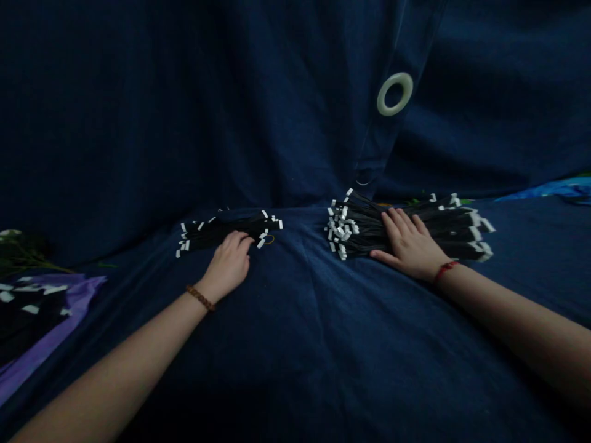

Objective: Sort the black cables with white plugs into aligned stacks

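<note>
Two bundles of black strands with white tips lie on dark blue cloth. My left hand (229, 261), with a brown beaded bracelet, rests at the near edge of the smaller left bundle (203, 232); its fingers are curled in against the strands, and what they grip is hidden. A thin yellowish loop (269, 240) sticks out at that bundle's right end. On the larger, thicker right bundle (364, 224) my right hand (409, 242) lies flat with fingers spread, a red band at its wrist.
Dark blue cloth (295, 344) covers the surface and hangs behind, with a pale ring (394, 94) on it. At the far left, more white-tipped black strands (32, 309) lie on a purple sheet (85, 301) near green leaves (28, 258). Bright blue material (554, 187) shows at right.
</note>
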The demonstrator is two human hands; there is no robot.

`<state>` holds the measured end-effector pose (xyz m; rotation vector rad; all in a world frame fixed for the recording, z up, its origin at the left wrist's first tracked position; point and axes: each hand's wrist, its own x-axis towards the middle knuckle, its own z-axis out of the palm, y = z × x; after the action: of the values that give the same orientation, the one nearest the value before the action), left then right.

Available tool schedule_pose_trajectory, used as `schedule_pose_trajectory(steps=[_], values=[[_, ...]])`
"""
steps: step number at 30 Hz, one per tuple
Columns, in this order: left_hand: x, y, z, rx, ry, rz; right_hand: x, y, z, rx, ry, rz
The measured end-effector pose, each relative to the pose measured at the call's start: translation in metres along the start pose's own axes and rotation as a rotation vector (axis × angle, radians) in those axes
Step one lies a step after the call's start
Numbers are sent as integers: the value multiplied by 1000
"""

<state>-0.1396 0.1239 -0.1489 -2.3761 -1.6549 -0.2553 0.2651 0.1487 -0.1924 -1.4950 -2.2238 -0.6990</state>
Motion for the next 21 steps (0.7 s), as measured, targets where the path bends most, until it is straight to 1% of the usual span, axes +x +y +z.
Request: schedule_pose_trajectory(steps=[2,3,5,7,9,12,15,21], values=[[23,-35,9,57,-8,-118,0,1,2,18,24,-10],[33,-50,11,76,-37,-145,0,1,1,27,41,-17],[54,-73,12,93,-147,-164,0,0,-3,46,80,-40],[72,-87,9,93,-278,-168,1,-1,-9,67,119,-81],[85,-96,4,96,-378,-174,2,-4,-16,90,150,-140],[96,-101,-1,111,-454,-165,2,-8,-23,123,180,-225],[98,-103,-3,123,-478,-137,2,-10,-24,154,204,-268],[90,-103,-4,85,-487,-73,3,-9,-22,195,224,-280]])
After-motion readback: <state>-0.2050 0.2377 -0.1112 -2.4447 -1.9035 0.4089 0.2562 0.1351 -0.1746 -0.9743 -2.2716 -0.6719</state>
